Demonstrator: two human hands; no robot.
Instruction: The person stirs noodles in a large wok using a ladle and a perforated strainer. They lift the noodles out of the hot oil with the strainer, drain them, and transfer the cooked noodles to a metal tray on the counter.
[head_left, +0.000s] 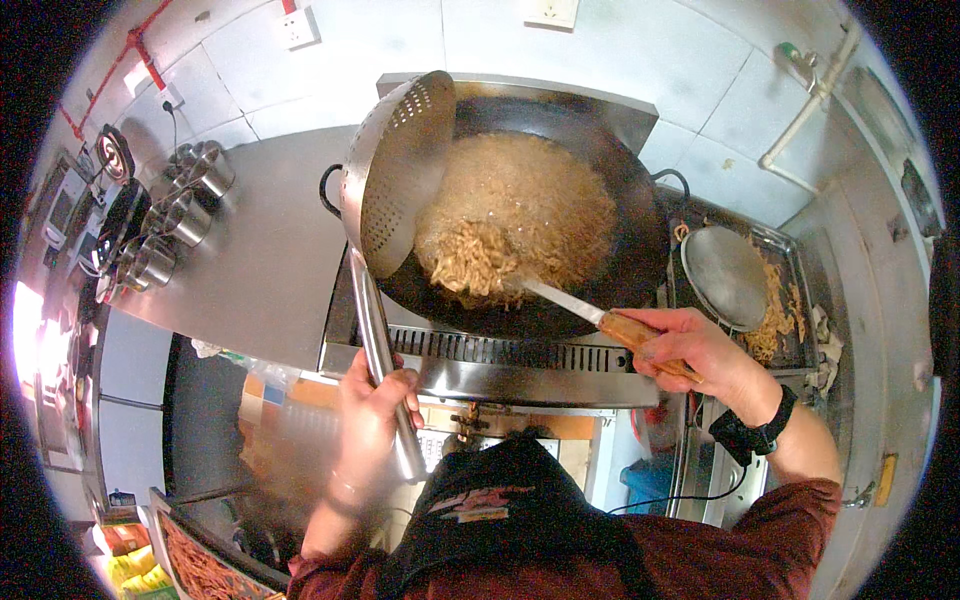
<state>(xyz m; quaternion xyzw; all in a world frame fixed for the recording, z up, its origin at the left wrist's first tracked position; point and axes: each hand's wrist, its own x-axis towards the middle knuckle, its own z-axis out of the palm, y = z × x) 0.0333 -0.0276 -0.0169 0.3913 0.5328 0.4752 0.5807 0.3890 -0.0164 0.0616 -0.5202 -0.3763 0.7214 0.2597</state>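
Note:
A large dark wok (637, 247) sits on the stove, holding bubbling brown liquid and strips of food (480, 259) gathered towards its near left side. My left hand (379, 401) grips the metal handle of a big perforated strainer (397, 180), whose bowl is tilted on its side over the wok's left edge. In my right hand (686, 352) is the wooden handle of a metal-shafted utensil (570, 304); its tip is hidden among the food strips. Steam blurs part of the view.
Right of the wok, a round metal lid or sieve (725, 277) lies over a tray (806, 330) with more food strips. Steel pots (187, 217) stand on the steel counter (277, 225) at left. A tray of reddish-brown food (202, 555) is at lower left. A tiled wall rises behind the stove.

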